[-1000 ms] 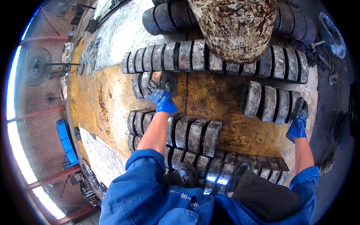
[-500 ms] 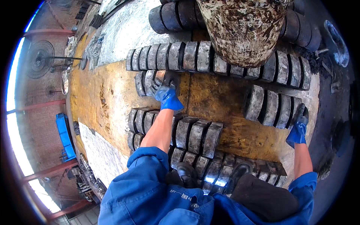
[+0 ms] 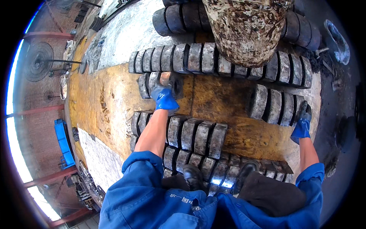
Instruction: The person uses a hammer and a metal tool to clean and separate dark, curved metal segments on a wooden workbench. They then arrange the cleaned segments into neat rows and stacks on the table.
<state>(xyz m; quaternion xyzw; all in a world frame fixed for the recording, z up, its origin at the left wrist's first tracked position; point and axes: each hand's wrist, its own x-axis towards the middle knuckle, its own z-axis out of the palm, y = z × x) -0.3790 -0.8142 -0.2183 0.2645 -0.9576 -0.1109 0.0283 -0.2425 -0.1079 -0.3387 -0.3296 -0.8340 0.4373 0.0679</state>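
Thick, dark grey metal rings stand on edge in rows on a stained yellow-brown surface. My left hand [image 3: 161,94], in a blue-cuffed glove with a dark palm, is at the near side of a short row. Its fingers curl down against a metal ring [image 3: 153,80], partly hidden by the glove. Beside it stands an end ring [image 3: 176,84] with a dark round face. At the right, my right hand [image 3: 304,116], gloved alike, is closed about the outer end of another short row, at the last metal ring [image 3: 298,106]. Its fingertips are partly hidden.
A long row of rings [image 3: 181,58] runs beyond my hands. More rings [image 3: 204,139] lie stacked on the near side, by my dark shoes [image 3: 193,176]. A mottled brown and white bucket-shaped object [image 3: 248,30] hangs over the far rows. A standing fan [image 3: 40,61] is at the left.
My left hand's fingers, spread over the ring before, now curl down against it, and the hand has shifted slightly left. The right hand stays at its row's end. The view has shifted a little.
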